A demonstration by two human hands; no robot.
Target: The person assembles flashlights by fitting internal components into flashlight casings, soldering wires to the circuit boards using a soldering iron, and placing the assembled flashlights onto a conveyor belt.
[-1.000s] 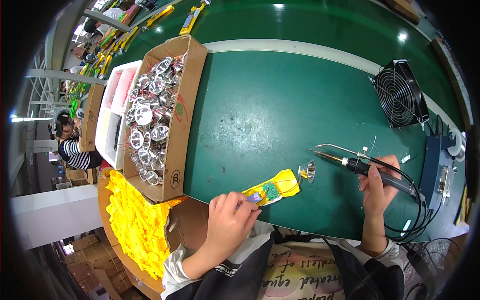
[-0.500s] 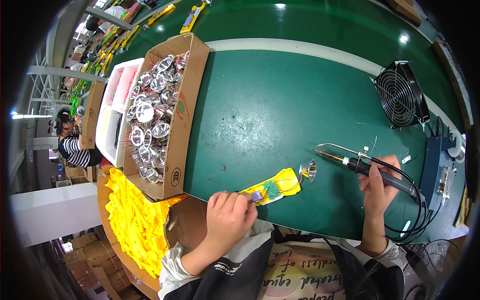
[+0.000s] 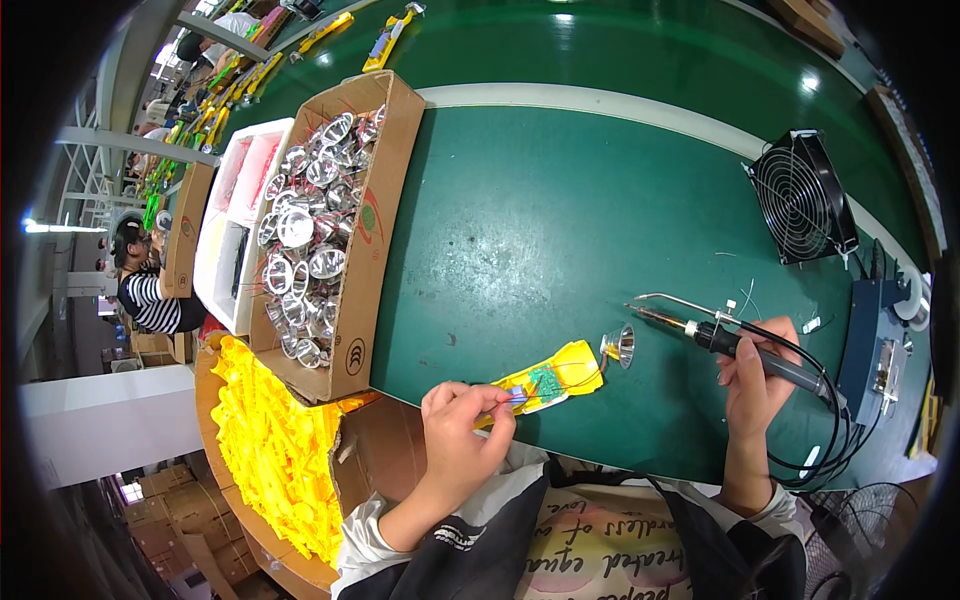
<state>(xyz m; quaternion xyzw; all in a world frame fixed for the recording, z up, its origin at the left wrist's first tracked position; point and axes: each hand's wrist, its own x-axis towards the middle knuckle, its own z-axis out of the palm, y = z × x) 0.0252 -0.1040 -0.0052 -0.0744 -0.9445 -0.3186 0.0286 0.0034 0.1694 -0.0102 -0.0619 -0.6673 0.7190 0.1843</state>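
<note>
My right hand grips a soldering iron with a bent metal solder-feed tube along it. The tip points left, in the air above the bench, apart from the workpiece. A yellow plastic housing lies at the bench's near edge, with a green circuit board and a small blue-purple part in it. My left hand is at its left end, thumb and index finger pinching a thin wire. A silver reflector cup stands at the housing's right end, wires running to the board.
A cardboard box of reflector cups stands at left, beside a white foam box. Below it, a large carton holds yellow housings. A black fan and a blue soldering station stand at right. Another person sits far left.
My left fingers have shifted from lying over the housing's left end to a raised pinch on the wire. The right hand and soldering iron stay nearly in place.
</note>
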